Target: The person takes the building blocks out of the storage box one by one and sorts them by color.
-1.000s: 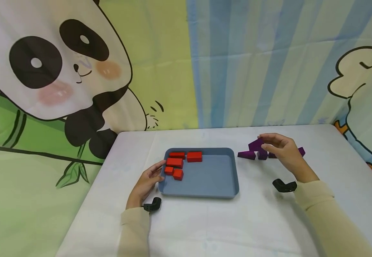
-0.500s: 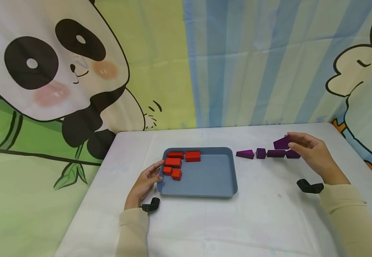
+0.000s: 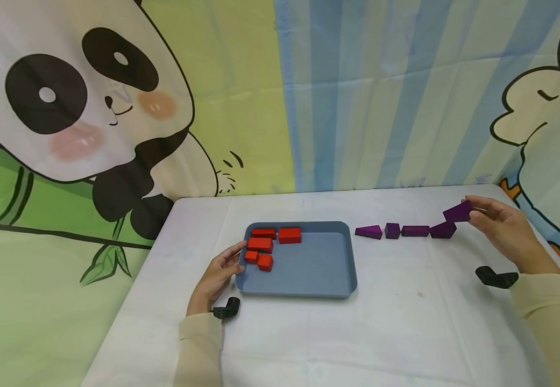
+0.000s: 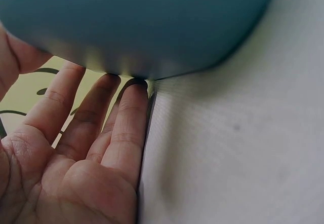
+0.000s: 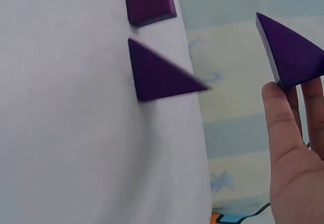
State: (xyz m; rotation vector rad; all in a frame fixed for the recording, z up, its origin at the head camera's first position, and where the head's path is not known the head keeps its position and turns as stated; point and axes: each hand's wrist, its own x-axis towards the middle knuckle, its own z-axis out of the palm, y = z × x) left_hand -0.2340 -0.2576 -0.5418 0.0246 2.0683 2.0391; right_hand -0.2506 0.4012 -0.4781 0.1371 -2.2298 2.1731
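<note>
My left hand holds the left side of a blue-grey tray, thumb at its rim; in the left wrist view the extended fingers touch the tray's outer wall. My right hand pinches a purple triangular block above the table's right part. Below and left of it lies another purple triangular block, the right end of a row with a purple rectangular block, a purple cube and a purple wedge. The right wrist view shows the held block at the fingertips.
Several red blocks sit in the tray's left part. The white-covered table ends at a printed cloth backdrop behind. Dark wrist devices sit at both wrists.
My right hand has carried the purple triangular block rightward above the purple row, uncovering the pieces below. The left hand stays at the tray.
</note>
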